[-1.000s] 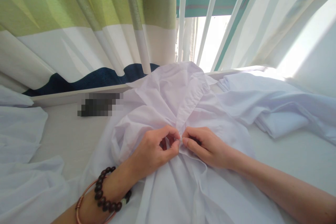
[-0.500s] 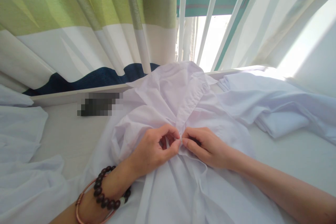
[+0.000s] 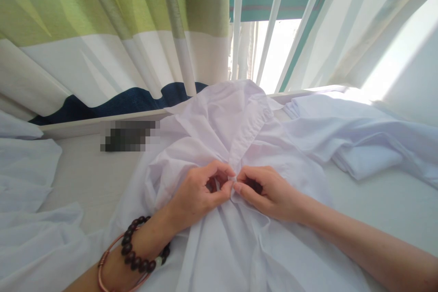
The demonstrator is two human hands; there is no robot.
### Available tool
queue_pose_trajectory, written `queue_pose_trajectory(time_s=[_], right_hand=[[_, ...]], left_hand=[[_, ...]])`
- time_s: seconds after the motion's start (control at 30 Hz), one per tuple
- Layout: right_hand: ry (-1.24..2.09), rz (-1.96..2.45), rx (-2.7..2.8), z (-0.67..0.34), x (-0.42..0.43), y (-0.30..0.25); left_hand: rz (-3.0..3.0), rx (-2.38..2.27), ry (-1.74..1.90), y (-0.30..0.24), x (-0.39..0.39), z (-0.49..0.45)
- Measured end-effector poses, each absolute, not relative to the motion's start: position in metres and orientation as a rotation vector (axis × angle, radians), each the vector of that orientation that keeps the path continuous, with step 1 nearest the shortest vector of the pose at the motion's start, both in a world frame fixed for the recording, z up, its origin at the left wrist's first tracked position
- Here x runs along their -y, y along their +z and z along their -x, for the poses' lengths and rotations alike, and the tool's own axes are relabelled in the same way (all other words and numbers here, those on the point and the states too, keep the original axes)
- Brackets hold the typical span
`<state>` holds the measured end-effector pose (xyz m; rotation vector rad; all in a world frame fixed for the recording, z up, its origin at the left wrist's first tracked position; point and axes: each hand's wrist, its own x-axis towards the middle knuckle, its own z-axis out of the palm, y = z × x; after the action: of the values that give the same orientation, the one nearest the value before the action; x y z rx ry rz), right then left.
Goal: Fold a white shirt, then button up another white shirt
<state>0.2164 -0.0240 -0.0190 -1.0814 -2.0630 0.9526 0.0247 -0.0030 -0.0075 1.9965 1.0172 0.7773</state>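
A white garment (image 3: 208,127) lies spread in loose folds in front of me, with a puckered strip (image 3: 249,133) running up its middle. My left hand (image 3: 200,188) pinches the garment at the lower end of that strip between thumb and fingers. Right against it, my right hand (image 3: 268,188) pinches the same spot from the other side, the fingertips of both hands almost touching. Whether a button or other small fastener sits between them cannot be made out. A dark bead bracelet (image 3: 128,248) and a copper bangle (image 3: 102,260) circle my left wrist.
More folded white cloth (image 3: 366,155) lies to the right, and other white cloth (image 3: 23,228) at the left. A blurred-out dark object (image 3: 126,136) rests on the pale surface (image 3: 92,169). Behind are a green-and-white curtain (image 3: 112,4) and a window with white bars (image 3: 273,18).
My fingertips have shifted slightly at the pinched spot, with the right thumb a little further left. The garment and everything around it look the same.
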Motion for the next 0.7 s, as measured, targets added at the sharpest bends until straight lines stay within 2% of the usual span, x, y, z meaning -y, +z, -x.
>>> queue_pose_trajectory(time_s=[0.43,0.7], right_hand=[[0.96,1.071,2.061,-0.2163,0.0219,-0.0188],[0.993,1.049,2.148,-0.2155,0.0225,-0.0145]], left_hand=[[-1.68,-0.954,0.76,-0.0098,0.0039,-0.0261],[-1.597,-1.074,0.795,-0.011,0.0047,-0.0292]])
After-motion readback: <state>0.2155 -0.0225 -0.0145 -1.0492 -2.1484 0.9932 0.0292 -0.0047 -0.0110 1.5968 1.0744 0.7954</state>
